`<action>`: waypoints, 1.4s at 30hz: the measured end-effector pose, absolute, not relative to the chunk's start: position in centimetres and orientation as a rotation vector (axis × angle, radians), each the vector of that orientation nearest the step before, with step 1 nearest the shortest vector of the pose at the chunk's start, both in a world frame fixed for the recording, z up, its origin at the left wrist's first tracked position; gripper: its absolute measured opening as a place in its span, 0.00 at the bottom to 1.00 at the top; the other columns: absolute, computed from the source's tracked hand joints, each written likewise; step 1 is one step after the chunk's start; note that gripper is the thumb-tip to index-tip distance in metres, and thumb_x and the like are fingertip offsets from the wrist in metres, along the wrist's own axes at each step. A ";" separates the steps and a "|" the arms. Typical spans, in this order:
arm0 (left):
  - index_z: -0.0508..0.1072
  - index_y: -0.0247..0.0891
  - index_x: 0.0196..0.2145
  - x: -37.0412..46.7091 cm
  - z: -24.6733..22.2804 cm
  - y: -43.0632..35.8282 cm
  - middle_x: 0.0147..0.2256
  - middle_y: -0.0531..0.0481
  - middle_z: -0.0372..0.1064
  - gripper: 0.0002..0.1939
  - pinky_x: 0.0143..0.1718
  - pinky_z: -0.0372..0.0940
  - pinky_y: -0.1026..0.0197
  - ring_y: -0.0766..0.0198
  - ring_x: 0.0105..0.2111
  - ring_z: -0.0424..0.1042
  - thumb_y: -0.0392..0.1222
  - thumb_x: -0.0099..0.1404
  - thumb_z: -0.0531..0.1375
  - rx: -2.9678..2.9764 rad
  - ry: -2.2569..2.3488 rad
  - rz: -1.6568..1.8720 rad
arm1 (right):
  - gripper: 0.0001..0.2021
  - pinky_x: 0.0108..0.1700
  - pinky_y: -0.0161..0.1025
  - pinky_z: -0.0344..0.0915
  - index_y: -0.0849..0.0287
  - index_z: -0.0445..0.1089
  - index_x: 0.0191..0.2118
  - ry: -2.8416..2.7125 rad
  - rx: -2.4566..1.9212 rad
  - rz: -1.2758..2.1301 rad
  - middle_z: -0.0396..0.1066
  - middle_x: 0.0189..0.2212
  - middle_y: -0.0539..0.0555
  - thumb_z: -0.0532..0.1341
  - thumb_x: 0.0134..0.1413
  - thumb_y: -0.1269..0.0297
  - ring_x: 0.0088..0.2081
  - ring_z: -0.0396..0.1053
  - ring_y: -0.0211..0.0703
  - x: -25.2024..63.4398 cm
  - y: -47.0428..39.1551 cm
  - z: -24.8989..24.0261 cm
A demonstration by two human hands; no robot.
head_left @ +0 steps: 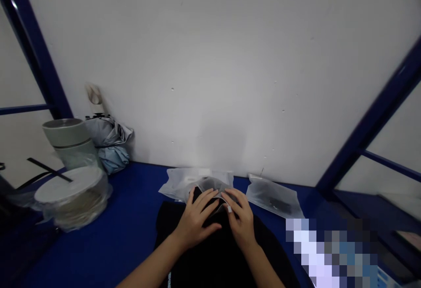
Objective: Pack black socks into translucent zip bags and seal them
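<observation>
A frosted translucent bag (210, 184) with something black in it lies at the front of my lap, its mouth towards me. My left hand (197, 220) rests on its left side, fingers stretched forward and the thumb apart over the black cloth (210, 261). My right hand (241, 220) is on the right side of the mouth, fingers bent over the edge and thumb beneath, closed on it. A small white spot shows at the right thumb; I cannot tell whether it is a nail or a slider. The black contents are partly hidden by my fingers.
Behind lies another frosted bag (177, 182); to the right is a frosted bag (274, 198) with a dark item. On the left stand a lidded bowl in plastic (74, 187), a pale green tumbler (67, 136) and a folded umbrella (112, 138). A white wall (223, 59) closes the back.
</observation>
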State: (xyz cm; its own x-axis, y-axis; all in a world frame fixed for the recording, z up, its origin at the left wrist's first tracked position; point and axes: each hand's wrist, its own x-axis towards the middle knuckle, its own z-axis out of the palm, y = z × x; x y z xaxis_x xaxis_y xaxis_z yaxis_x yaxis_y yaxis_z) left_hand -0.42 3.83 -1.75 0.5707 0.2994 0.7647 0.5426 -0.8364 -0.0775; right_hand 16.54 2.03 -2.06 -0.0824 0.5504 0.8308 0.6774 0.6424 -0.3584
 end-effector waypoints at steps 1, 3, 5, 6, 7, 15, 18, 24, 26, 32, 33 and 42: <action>0.63 0.33 0.48 -0.4 -1.8 3.9 0.50 0.36 0.63 0.18 0.53 0.42 0.41 0.52 0.52 0.60 0.43 0.62 0.53 -2.492 -0.685 -1.111 | 0.18 0.48 0.49 0.63 0.49 0.66 0.47 -1.717 -0.991 -0.118 0.66 0.44 0.55 0.53 0.52 0.74 0.48 0.62 0.45 16.5 2.0 -2.0; 0.66 0.35 0.44 -0.3 -2.0 4.0 0.48 0.38 0.65 0.12 0.54 0.42 0.41 0.54 0.50 0.61 0.38 0.62 0.53 -2.432 -0.693 -1.181 | 0.16 0.48 0.47 0.63 0.51 0.68 0.44 -1.693 -0.976 -0.071 0.66 0.44 0.55 0.53 0.53 0.74 0.48 0.62 0.45 16.4 1.9 -2.0; 0.68 0.36 0.39 -0.2 -2.2 4.2 0.45 0.41 0.68 0.10 0.53 0.45 0.43 0.57 0.48 0.64 0.30 0.61 0.50 -2.381 -0.690 -1.290 | 0.14 0.47 0.45 0.64 0.52 0.70 0.42 -1.703 -0.969 -0.031 0.67 0.42 0.55 0.53 0.53 0.73 0.47 0.64 0.44 16.2 1.7 -2.0; 0.68 0.36 0.38 -0.2 -2.3 4.2 0.43 0.41 0.69 0.11 0.53 0.46 0.44 0.58 0.47 0.65 0.28 0.61 0.49 -2.365 -0.681 -1.335 | 0.13 0.47 0.45 0.64 0.52 0.70 0.41 -1.709 -0.971 -0.006 0.68 0.41 0.55 0.53 0.53 0.73 0.46 0.64 0.44 16.1 1.6 -2.0; 0.68 0.36 0.37 -0.2 -2.4 4.3 0.42 0.42 0.70 0.12 0.52 0.48 0.45 0.59 0.46 0.66 0.27 0.60 0.49 -2.353 -0.674 -1.369 | 0.13 0.47 0.44 0.64 0.52 0.70 0.40 -1.710 -0.976 0.022 0.68 0.41 0.55 0.53 0.53 0.72 0.45 0.65 0.43 16.0 1.6 -1.9; 0.68 0.36 0.33 -0.1 -2.5 4.0 0.35 0.47 0.72 0.13 0.43 0.55 0.54 0.63 0.37 0.70 0.25 0.60 0.47 -2.276 -0.699 -1.490 | 0.15 0.45 0.41 0.66 0.54 0.68 0.44 -1.766 -0.950 0.257 0.69 0.40 0.55 0.60 0.48 0.68 0.43 0.67 0.43 15.7 1.6 -1.1; 0.67 0.35 0.31 0.0 -2.5 4.0 0.33 0.48 0.72 0.12 0.41 0.54 0.55 0.64 0.35 0.70 0.25 0.59 0.47 -2.290 -0.725 -1.489 | 0.16 0.46 0.42 0.65 0.53 0.68 0.45 -1.785 -0.951 0.300 0.68 0.41 0.55 0.61 0.46 0.68 0.43 0.67 0.44 15.6 1.6 -1.0; 0.66 0.34 0.29 0.1 -2.9 4.1 0.28 0.48 0.70 0.12 0.37 0.55 0.56 0.65 0.30 0.67 0.25 0.59 0.46 -2.295 -0.766 -1.439 | 0.09 0.45 0.40 0.65 0.56 0.71 0.37 -1.782 -0.986 0.332 0.68 0.38 0.56 0.58 0.49 0.69 0.41 0.67 0.42 15.2 1.4 -1.0; 0.66 0.34 0.29 0.2 -3.0 4.1 0.28 0.48 0.70 0.12 0.37 0.56 0.56 0.65 0.29 0.66 0.25 0.59 0.46 -2.306 -0.760 -1.416 | 0.07 0.44 0.39 0.65 0.57 0.71 0.35 -1.777 -0.995 0.330 0.68 0.37 0.56 0.57 0.49 0.70 0.41 0.67 0.41 15.2 1.4 -1.0; 0.67 0.34 0.34 -0.2 -2.3 4.1 0.33 0.47 0.71 0.09 0.44 0.57 0.54 0.64 0.34 0.69 0.29 0.61 0.49 -2.297 -0.709 -1.359 | 0.07 0.44 0.38 0.65 0.57 0.72 0.33 -1.702 -1.003 0.319 0.69 0.37 0.56 0.57 0.51 0.69 0.40 0.68 0.41 15.3 1.4 -1.0; 0.68 0.34 0.34 -0.5 -2.0 4.2 0.34 0.47 0.72 0.07 0.46 0.56 0.52 0.63 0.36 0.69 0.30 0.61 0.51 -2.297 -0.688 -1.326 | 0.07 0.44 0.38 0.65 0.57 0.72 0.33 -1.683 -1.002 0.320 0.69 0.37 0.56 0.57 0.51 0.69 0.40 0.68 0.41 15.3 1.4 -1.1; 0.67 0.35 0.36 -2.3 -1.0 4.8 0.43 0.41 0.69 0.06 0.53 0.49 0.42 0.56 0.47 0.66 0.34 0.61 0.53 -2.301 -0.795 -1.161 | 0.07 0.42 0.39 0.65 0.56 0.72 0.32 -1.520 -0.999 0.353 0.69 0.34 0.54 0.56 0.51 0.70 0.38 0.68 0.41 15.9 1.8 -0.8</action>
State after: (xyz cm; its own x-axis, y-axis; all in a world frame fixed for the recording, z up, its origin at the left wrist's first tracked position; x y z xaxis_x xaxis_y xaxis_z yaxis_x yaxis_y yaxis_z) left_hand -2.31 4.83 -0.98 0.4823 0.2937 0.8253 0.6635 -0.7376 -0.1252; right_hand 15.87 1.75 -0.84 0.0937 0.7484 0.6566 0.3827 0.5817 -0.7177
